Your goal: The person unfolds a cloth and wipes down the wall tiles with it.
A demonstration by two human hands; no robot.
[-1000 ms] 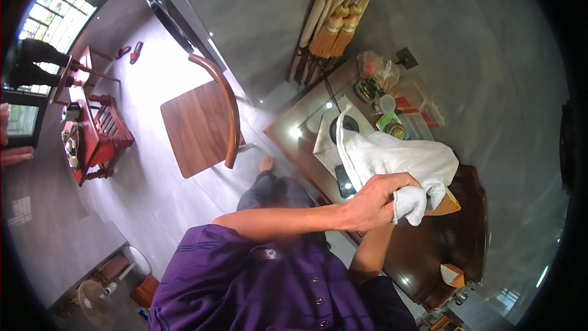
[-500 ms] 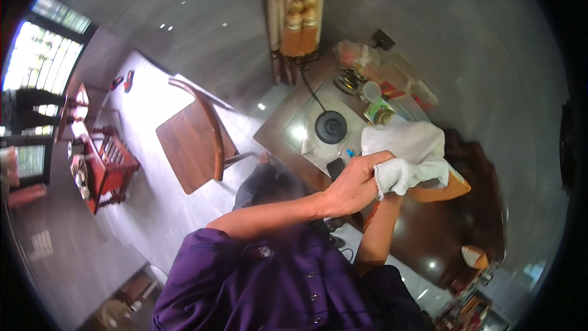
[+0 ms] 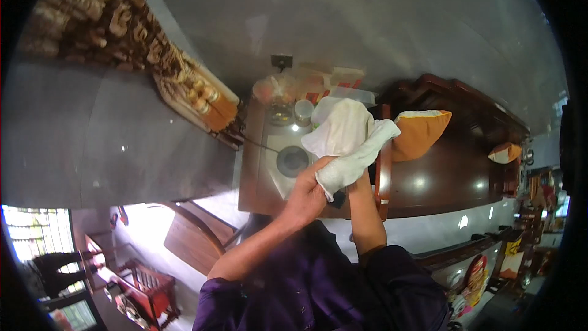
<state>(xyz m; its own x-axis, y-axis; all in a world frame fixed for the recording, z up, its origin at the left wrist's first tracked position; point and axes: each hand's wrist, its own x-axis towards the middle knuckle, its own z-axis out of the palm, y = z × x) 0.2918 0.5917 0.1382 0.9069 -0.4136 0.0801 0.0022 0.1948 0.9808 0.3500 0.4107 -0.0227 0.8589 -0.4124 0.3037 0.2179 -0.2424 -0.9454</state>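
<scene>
My left hand (image 3: pixel 308 195) is closed on the near end of a white cloth (image 3: pixel 354 162), which stretches up and to the right. Behind it bulges a paler, rounded piece of white fabric (image 3: pixel 340 127); whether the two are one piece I cannot tell. My right forearm (image 3: pixel 366 217) reaches up beneath the cloth, and the cloth hides my right hand and its fingers. Both arms are held out in front of me, over the near right part of a small table (image 3: pixel 250 175).
On the table are a dark round disc (image 3: pixel 292 162) with a cord, a clear cup (image 3: pixel 304 110) and plastic containers. To the right stands a dark wooden bench (image 3: pixel 447 187) with an orange cushion (image 3: pixel 422 135). A wooden chair (image 3: pixel 193 242) is at lower left, a curtain (image 3: pixel 199 95) at upper left.
My view has turned to the right, bringing more of the bench and curtain into sight. The cloth in my left hand now stretches farther to the right; the hand stays closed on it.
</scene>
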